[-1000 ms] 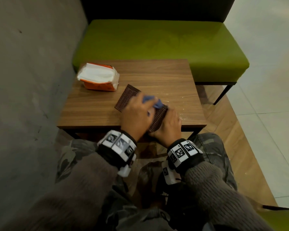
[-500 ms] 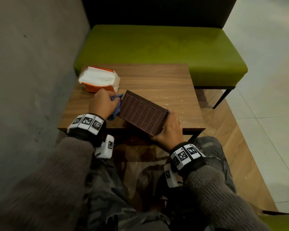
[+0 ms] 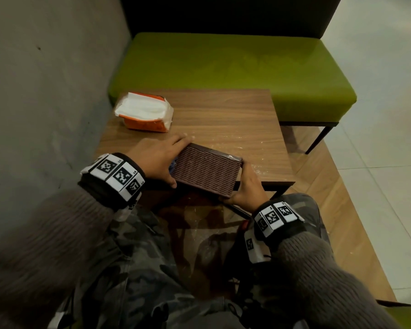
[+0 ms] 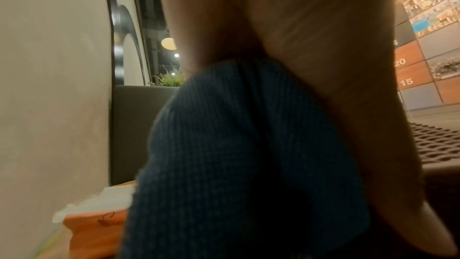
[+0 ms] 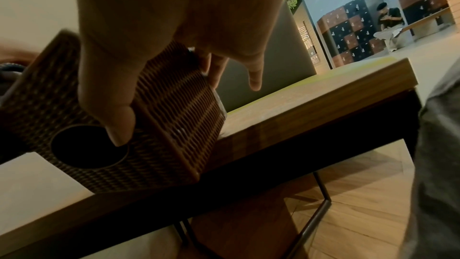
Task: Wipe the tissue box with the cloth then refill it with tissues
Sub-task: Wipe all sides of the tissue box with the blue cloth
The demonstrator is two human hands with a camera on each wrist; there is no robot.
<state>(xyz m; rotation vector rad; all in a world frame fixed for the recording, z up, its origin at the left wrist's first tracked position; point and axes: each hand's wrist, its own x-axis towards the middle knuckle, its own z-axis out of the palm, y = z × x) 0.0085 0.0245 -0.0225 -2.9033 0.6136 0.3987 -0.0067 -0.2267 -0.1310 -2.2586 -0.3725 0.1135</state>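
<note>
Head view: your right hand (image 3: 246,186) has its grip on the near right corner of the brown woven tissue box (image 3: 205,172), tilted up at the tabletop's (image 3: 235,119) near edge, thumb by its round opening (image 5: 87,148). Your left hand (image 3: 159,157) presses the blue cloth (image 4: 239,164) against the box's left end, fingers fairly straight. The orange tissue pack (image 3: 145,112) lies at the far left corner; its writing is unreadable. Wall panels read "20" (image 4: 400,62) and "15" (image 4: 407,81).

Head view looking down over table (image 3: 223,119), wrist views low and close, all sharing woven tissue box (image 3: 204,172).
</note>
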